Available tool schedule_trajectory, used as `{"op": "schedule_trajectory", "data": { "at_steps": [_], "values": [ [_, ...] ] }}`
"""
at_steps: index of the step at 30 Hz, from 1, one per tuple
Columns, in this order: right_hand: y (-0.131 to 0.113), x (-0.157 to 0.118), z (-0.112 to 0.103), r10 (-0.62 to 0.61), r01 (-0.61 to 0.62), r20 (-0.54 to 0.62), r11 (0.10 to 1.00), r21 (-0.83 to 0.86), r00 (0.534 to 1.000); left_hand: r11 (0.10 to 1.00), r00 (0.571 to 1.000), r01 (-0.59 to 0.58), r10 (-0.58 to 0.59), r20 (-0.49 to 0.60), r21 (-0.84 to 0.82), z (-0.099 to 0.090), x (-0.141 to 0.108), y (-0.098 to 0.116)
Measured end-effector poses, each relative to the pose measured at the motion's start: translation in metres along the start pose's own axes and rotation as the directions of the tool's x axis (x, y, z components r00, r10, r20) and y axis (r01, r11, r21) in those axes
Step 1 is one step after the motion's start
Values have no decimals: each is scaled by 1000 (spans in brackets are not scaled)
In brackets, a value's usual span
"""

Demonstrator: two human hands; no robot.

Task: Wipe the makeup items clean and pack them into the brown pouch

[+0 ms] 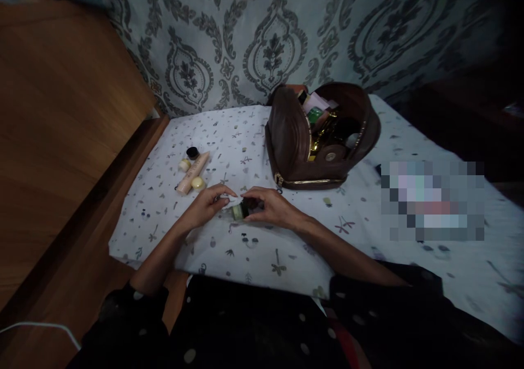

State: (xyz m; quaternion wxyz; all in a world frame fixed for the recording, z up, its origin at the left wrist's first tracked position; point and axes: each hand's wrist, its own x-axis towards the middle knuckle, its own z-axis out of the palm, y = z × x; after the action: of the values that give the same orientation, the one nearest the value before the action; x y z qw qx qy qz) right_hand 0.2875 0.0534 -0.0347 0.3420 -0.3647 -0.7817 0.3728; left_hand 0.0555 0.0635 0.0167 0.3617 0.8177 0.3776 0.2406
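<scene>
A small jar point(236, 212), pale green with a black end, is held tipped sideways near the worktop's point(303, 257) front edge, black end toward the right edge. A thin white piece point(232, 199), partly hidden, is just beside it.

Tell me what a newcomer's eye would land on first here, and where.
Probably the open brown bag, standing near the patterned wall, with shiny gold items showing inside. Nearer the viewer, the left hand and right hand come together at a small green container. Beyond the left hand, a peach tube lies among small round containers.
</scene>
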Motion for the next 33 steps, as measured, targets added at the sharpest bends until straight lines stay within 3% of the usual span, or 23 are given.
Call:
{"op": "schedule_trajectory", "data": {
  "at_steps": [4,13,18,21,26,30,33],
  "values": [
    [-2,-1,0,11,-11,-10,1000,-21,1000,997,998,58,-57,10,-43,2,-2,-4],
    [0,0,3,-13,12,-21,1000,-22,1000,981,994,106,-102,34,-161,7,-14,7],
    [0,-1,4,-27,28,-45,1000,14,999,948,988,143,-155,-23,-283,11,-9,1],
    [-1,-2,6,-17,26,-72,992,126,997,836,964,215,-265,-27,-504,15,-7,0],
    [-1,0,11,44,3,-129,939,344,991,527,894,260,-448,-4,-809,27,-10,5],
    [-1,1,12,70,14,-212,929,369,975,340,830,255,-557,25,-905,38,-12,11],
    [-3,1,11,60,33,-296,953,300,953,266,821,292,-563,98,-919,43,-13,16]
  ]
}}
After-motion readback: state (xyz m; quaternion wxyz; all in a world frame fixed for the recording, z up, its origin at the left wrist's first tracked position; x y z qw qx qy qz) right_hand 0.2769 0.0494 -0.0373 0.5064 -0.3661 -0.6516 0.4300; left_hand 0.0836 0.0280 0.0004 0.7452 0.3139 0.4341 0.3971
